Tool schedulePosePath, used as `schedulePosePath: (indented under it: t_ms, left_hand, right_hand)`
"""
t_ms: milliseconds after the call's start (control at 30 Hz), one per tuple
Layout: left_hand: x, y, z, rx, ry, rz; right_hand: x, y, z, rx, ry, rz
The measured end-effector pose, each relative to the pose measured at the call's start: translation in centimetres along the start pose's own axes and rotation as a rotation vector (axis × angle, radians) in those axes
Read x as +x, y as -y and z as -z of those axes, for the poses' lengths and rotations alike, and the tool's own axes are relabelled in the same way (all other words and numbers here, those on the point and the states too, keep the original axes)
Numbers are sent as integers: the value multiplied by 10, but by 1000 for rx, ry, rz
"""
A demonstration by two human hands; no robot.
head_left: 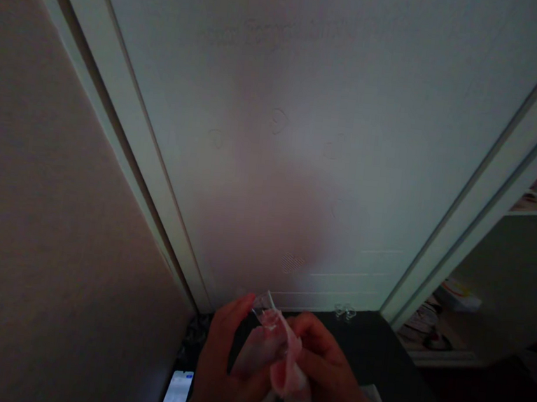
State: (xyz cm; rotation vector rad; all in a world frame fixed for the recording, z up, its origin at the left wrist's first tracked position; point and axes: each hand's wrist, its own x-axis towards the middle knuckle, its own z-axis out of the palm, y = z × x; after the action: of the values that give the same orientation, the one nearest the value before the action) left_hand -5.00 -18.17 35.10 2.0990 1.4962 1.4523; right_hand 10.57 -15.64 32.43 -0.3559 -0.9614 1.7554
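Observation:
Low in the head view, my left hand [225,366] and my right hand [331,374] meet over a thin, pale pink, crumpled piece of clear film or plastic wrap [281,349]. Both hands pinch it between fingers and thumb. My left fingertip touches its clear upper corner. The scene is dim, and I cannot make out what the film is. A white cuff shows at my right wrist.
A large white door panel [304,134] fills the view ahead, with a beige wall [29,233] on the left. A lit phone screen [176,393] lies below left. Shelves with books and papers [455,297] stand at right. A dark surface [377,353] lies under my hands.

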Motion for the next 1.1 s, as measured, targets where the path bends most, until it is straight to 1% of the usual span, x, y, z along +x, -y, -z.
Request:
schedulePosePath:
  t_ms: [167, 233, 333, 500, 567, 667, 767, 833, 900, 967, 1100]
  left_hand:
    - [-1, 0, -4, -14, -75, -21]
    - [-2, 0, -5, -21, -87, 15]
    - [-4, 2, -6, -60, -85, 61]
    - [-4, 3, -1, -172, -67, 49]
    - [-3, 1, 1, -191, -65, 65]
    - [-2, -3, 2, -181, -69, 67]
    - [-2, -3, 3, -141, -63, 48]
    - [-1, -1, 2, -84, -44, 7]
    - [0, 1, 1, 8, -38, -37]
    - [1, 3, 0, 106, -57, -79]
    - [4, 2, -1, 223, -99, -155]
  right_hand:
    - [2, -4, 4, -9, 4, 25]
    - [3, -4, 5, -5, 17, 39]
    - [4, -5, 5, 0, 9, 56]
    - [7, -3, 9, 12, -46, 83]
    - [7, -3, 12, -68, -68, 98]
    - [7, -2, 18, -281, -80, 117]
    - [6, -2, 20, -438, -92, 126]
    - [6, -1, 18, -456, -105, 128]
    - [4, 0, 14, -407, -114, 122]
    - [3, 3, 10, -324, -109, 112]
    - [1, 8, 8, -253, -62, 127]
